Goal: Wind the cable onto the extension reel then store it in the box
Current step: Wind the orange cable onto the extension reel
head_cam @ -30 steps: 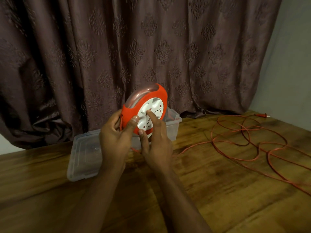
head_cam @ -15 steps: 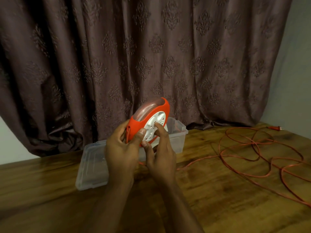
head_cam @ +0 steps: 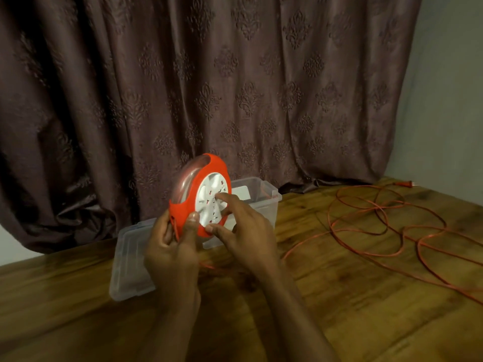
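The right hand (head_cam: 245,226) has its forefinger (head_cam: 222,196) stretched onto the white hub (head_cam: 213,202) of the reel (head_cam: 200,197), thumb touching the red rim below, the other fingers loosely curled and holding nothing. The left hand (head_cam: 171,246) grips the reel's lower edge, thumb (head_cam: 193,223) pressed on the front of the red rim and fingers wrapped round behind. The reel is held upright, off the desk (head_cam: 339,296), its face turned toward the person.

By my reading the winding step is in hand and barely under way: nearly all the cable (head_cam: 379,226) lies in loose loops on the desk to the right of the reel, one strand running back beneath the hands, and the plug (head_cam: 402,183) rests at the far end, well apart from the reel. The next move calls for the forefinger to turn the hub round while the left hand keeps the casing steady, and the loops may snag on each other as they are drawn in.

The box (head_cam: 258,202) stands open just behind the reel, its lid (head_cam: 130,262) flat to the reel's left. The desk is dark grained wood; a brown patterned curtain (head_cam: 209,87) hangs behind the reel, with bare wall (head_cam: 449,100) to the right
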